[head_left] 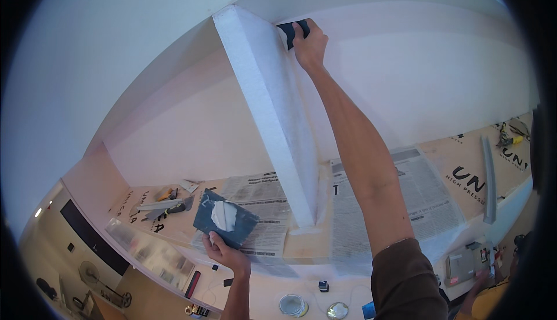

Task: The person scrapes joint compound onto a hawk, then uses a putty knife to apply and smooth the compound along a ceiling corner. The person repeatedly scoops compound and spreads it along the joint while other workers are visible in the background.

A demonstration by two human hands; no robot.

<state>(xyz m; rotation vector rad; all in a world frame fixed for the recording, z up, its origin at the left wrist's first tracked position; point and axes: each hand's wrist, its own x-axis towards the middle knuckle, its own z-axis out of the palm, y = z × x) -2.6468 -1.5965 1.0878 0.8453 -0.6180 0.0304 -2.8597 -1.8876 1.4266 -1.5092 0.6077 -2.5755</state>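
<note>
My right hand (310,44) reaches up high and presses a dark blue putty blade (290,31) against the top of the white wall, in the corner beside a white vertical partition (272,117). My left hand (227,254) is low and grips the edge of a dark square hawk (223,218) with a blob of white filler (223,214) on it. The hawk sits tilted above newspaper spread on the shelf.
Newspaper sheets (418,195) and brown cardboard (464,163) cover the shelf. Trowels and tools (165,207) lie at the left, a grey strip (488,181) at the right. Below are small tins (293,304). Another person's hand (481,282) holds a grey object at lower right.
</note>
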